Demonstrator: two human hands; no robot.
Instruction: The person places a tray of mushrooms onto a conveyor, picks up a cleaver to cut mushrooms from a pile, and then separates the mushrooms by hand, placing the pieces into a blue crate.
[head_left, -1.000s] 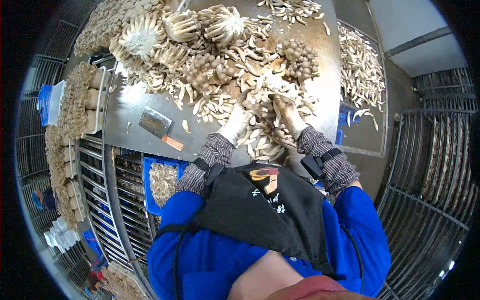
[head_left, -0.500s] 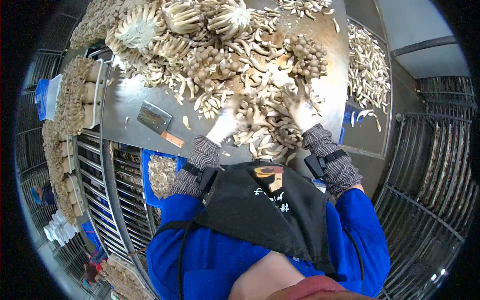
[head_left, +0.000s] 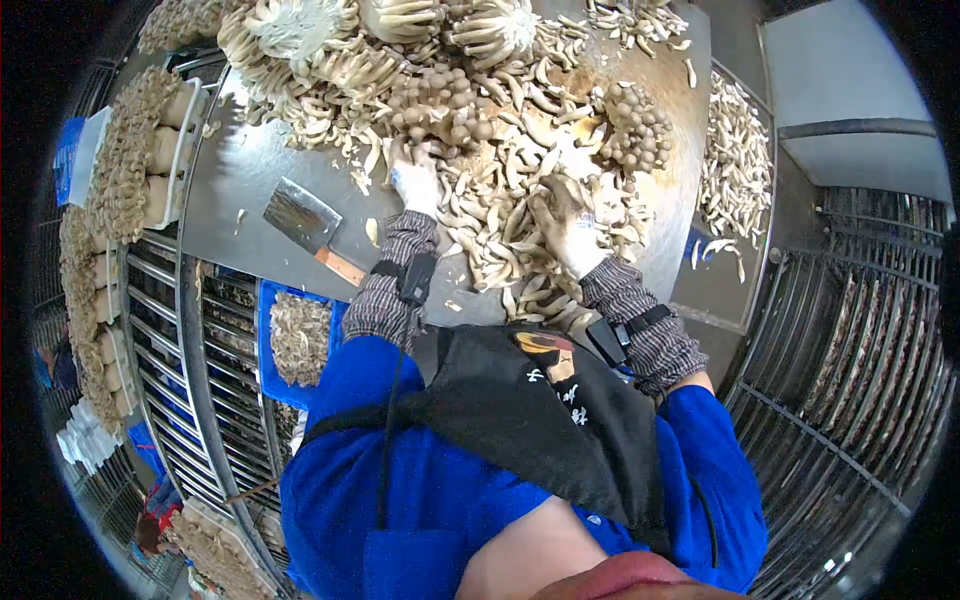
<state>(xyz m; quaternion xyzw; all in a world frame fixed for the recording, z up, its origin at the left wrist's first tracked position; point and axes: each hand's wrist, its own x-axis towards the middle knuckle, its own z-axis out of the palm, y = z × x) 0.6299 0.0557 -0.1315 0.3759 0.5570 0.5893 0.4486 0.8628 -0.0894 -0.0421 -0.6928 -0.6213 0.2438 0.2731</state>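
Observation:
My left hand [head_left: 414, 182], in a white glove, has its fingers curled against the near edge of a brown-capped mushroom cluster [head_left: 436, 108]. Over the heap of loose mushrooms [head_left: 490, 225], my right hand [head_left: 568, 222] is bent, its thumb and fingers apart; the glove's fingertips are stained dark. I see nothing clearly held in it. Another brown-capped cluster [head_left: 637, 128] sits beyond the right hand. To the left of my hands, a cleaver [head_left: 303, 215] with a wooden handle lies flat on the metal table [head_left: 225, 190].
Large mushroom clumps [head_left: 300, 28] are piled at the table's far left. A bin of loose mushrooms [head_left: 735, 150] stands off the right edge. A blue crate [head_left: 268, 345] with mushroom pieces is by my left elbow. Trays of bottled mushrooms [head_left: 165, 140] and metal racks [head_left: 165, 330] line the left side.
My left hand has moved forward and left from the loose heap to the mushroom cluster. My right hand has drawn slightly back and left, over the loose mushrooms. The whole view has shifted a little.

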